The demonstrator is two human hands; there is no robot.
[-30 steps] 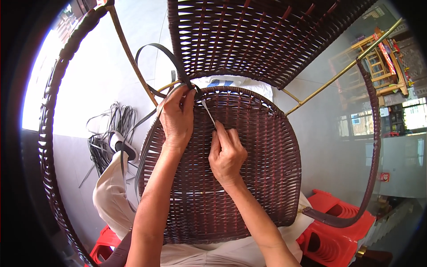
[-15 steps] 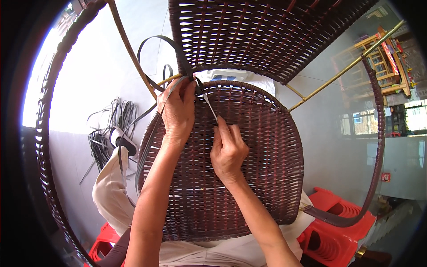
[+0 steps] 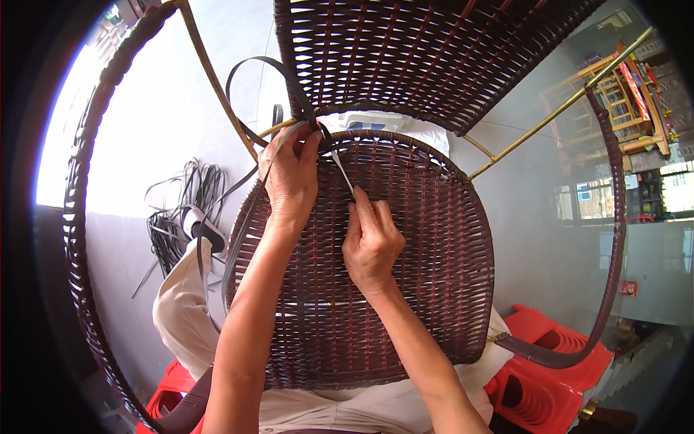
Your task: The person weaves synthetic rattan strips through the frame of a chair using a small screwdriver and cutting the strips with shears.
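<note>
The left hand [image 3: 291, 181] has its grip pinched on a dark strip [image 3: 298, 92] at the edge of the woven seat [image 3: 426, 253], a loop arching beyond; I see the right hand [image 3: 372, 246] clamping the lower part of a thin pale strip [image 3: 343, 171].

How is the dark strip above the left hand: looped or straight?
Looped: the dark strip arches up and curves back down toward the left hand.

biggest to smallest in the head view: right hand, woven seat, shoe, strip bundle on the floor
Woven seat, clearly largest
Right hand and strip bundle: too alike to rank, the hand being nearer
Shoe, smallest
</note>
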